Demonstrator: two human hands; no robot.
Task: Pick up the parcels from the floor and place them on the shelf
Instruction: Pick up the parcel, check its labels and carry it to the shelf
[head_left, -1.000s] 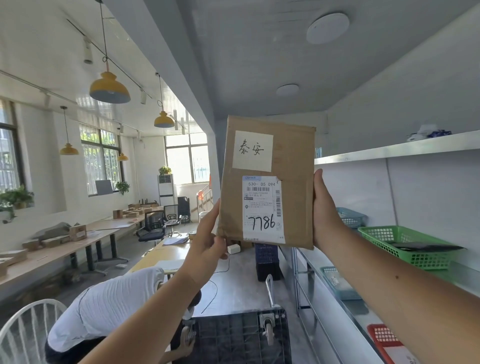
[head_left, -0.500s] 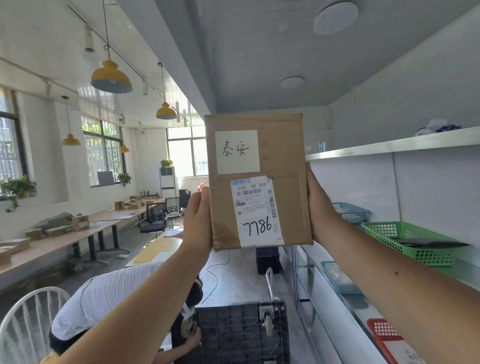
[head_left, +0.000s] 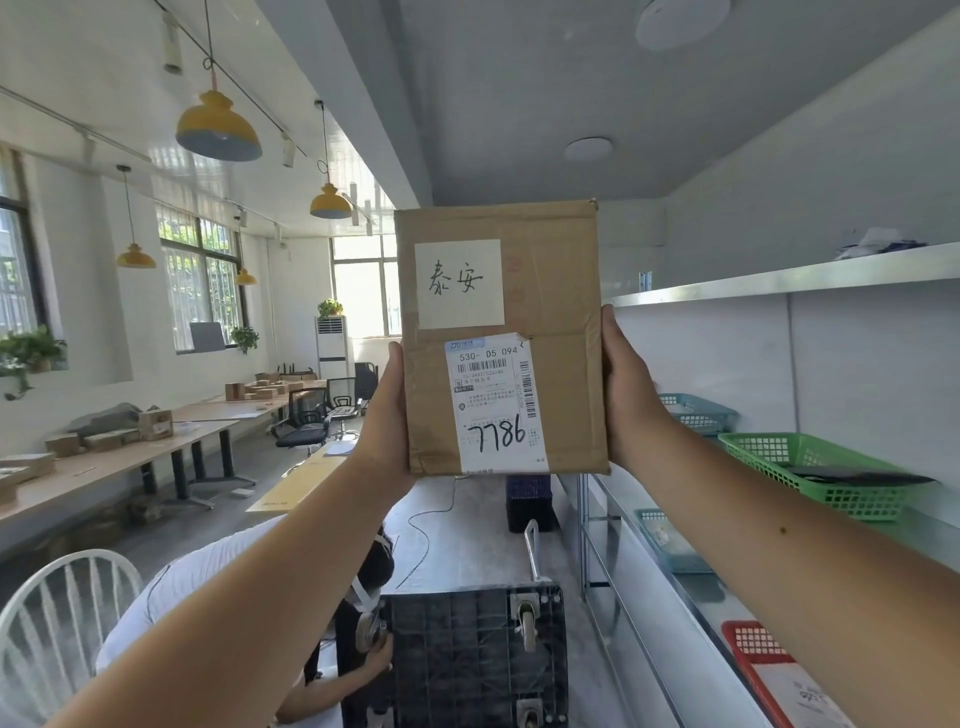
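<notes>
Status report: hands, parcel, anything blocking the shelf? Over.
Left hand and right hand both grip cardboard parcel by its sides, upright. Not yet on shelf at right. Green basket sits on tier below; nothing visible between parcel and shelf.

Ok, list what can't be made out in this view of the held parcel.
Head view only.
- Fingers of left hand and right hand: hidden behind the parcel.
- Shipping label small print: too small.
- Items on top shelf: mostly hidden by its front edge.
- Red basket: cut off by right arm and bottom edge.
</notes>
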